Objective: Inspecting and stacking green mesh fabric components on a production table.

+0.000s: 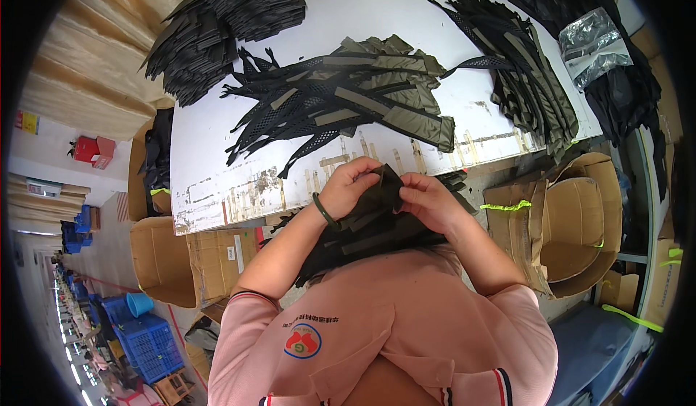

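Observation:
Between my two hands, near the front edge of the white table [290,201], I hold up a dark olive fabric piece [386,187]. My left hand [351,183], with a green bangle at the wrist, pinches its left side. The fingers of my right hand [428,199] pinch its right edge. Below my hands, a heap of dark fabric pieces [362,238] lies across my lap. Beyond my hands, a fanned pile of black mesh and olive strips [348,94] lies on the table.
Black stacked pieces [254,3] sit at the far left. More strips [518,65] lie at the right, by a clear plastic bag [594,43]. Open cardboard boxes stand left [163,261] and right [573,221] of me. Blue crates [148,344] are on the floor at the left.

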Tool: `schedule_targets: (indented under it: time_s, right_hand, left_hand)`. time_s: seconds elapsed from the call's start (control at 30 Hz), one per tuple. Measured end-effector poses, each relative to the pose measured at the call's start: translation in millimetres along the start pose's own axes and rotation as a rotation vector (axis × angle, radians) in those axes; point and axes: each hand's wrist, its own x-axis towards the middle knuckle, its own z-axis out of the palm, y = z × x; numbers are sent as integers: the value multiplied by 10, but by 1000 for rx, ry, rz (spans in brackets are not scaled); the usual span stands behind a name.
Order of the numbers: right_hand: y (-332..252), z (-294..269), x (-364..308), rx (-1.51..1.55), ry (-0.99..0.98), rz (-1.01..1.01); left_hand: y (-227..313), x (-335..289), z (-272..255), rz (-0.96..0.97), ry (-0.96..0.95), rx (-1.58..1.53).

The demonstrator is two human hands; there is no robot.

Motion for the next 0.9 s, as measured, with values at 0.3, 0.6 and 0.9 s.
schedule_targets:
  time_s: [0.3,0.6,0.9]
  right_hand:
    - [133,-7,63,-1062,378,-495]
    - [-188,43,41,-871,400,-469]
    - [-160,-63,109,-450,333,-279]
  left_hand:
    - [-21,-17,104,-53,-134,158]
    - [-39,45,114,-420,56,-69]
    - [70,67,216,-396,1,-47]
